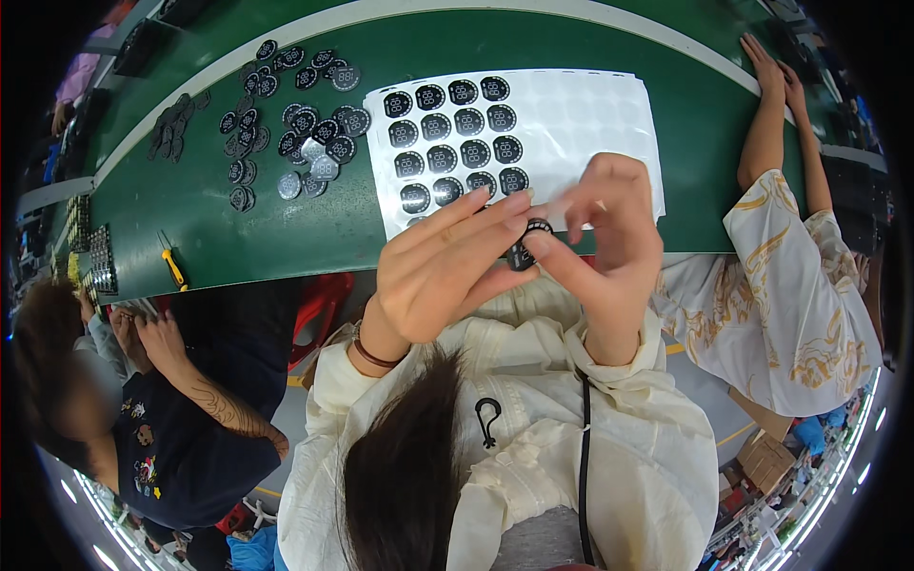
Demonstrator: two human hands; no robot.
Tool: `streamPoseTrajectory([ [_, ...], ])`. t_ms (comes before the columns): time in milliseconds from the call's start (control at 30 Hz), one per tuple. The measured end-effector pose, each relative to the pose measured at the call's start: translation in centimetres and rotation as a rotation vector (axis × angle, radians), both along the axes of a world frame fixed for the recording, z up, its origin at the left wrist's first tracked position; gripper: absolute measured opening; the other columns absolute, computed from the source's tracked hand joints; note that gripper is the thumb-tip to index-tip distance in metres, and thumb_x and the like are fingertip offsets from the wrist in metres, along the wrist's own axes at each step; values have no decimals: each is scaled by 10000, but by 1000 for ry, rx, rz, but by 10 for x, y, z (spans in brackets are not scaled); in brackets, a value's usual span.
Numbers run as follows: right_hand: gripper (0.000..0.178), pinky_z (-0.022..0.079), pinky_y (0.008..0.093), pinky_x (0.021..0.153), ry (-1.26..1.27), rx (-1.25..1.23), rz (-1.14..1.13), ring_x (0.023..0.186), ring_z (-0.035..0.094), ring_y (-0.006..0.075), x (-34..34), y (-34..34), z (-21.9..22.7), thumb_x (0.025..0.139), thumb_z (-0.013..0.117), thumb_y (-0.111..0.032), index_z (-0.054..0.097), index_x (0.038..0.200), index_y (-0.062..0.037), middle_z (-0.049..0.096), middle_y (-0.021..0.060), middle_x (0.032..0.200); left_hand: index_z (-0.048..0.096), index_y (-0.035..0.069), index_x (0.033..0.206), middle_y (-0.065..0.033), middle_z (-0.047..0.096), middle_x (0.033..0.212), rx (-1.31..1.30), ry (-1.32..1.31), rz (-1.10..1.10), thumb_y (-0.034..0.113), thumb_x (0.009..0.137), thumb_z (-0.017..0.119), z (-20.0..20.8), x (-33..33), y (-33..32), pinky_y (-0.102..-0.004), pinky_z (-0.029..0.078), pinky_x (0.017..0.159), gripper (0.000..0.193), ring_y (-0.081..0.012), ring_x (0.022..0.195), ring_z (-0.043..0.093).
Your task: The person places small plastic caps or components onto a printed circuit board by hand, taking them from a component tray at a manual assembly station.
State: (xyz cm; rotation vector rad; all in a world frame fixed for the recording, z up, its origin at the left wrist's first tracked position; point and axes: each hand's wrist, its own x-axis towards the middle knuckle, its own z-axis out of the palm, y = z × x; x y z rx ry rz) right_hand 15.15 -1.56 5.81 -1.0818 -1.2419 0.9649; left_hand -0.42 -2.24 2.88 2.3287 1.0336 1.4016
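A small round black disc (520,257) with a pale printed face is pinched between the fingers and thumb of my left hand (428,271), just past the table's near edge. My right hand (614,266) is curled beside it, its thumb pressing on the disc's edge while its forefinger is blurred. Beneath and beyond my hands lies a white sheet (595,124). Rows of round black stickers (441,158) cover its left part, and the right part is bare. My fingers hide some of the lowest row.
Loose black discs (304,119) lie scattered left of the sheet on the green table (381,43), with a darker pile (173,128) farther left. A yellow-handled screwdriver (174,269) lies near the front edge. One person (171,409) works at left; another's arms (762,124) rest at right.
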Motion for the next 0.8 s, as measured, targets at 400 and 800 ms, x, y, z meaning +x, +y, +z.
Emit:
streamPoseTrajectory([
  [400,32,398,219,617,98,-174,315,684,496,86,8,-1,-34,782,635,23,605,791,14,567,14,739,564,15,1022,-123,681,994,-43,-54,28,200,684,777,-13,-5,2,-425,446,932,441,-277,1037,623],
  [800,136,416,216,646,-78,-90,25,685,542,103,21,8,-59,858,559,17,585,992,23,539,25,723,612,34,1020,-142,497,1278,-193,140,690,153,726,741,-48,-97,12,-454,343,990,342,-323,1217,444],
])
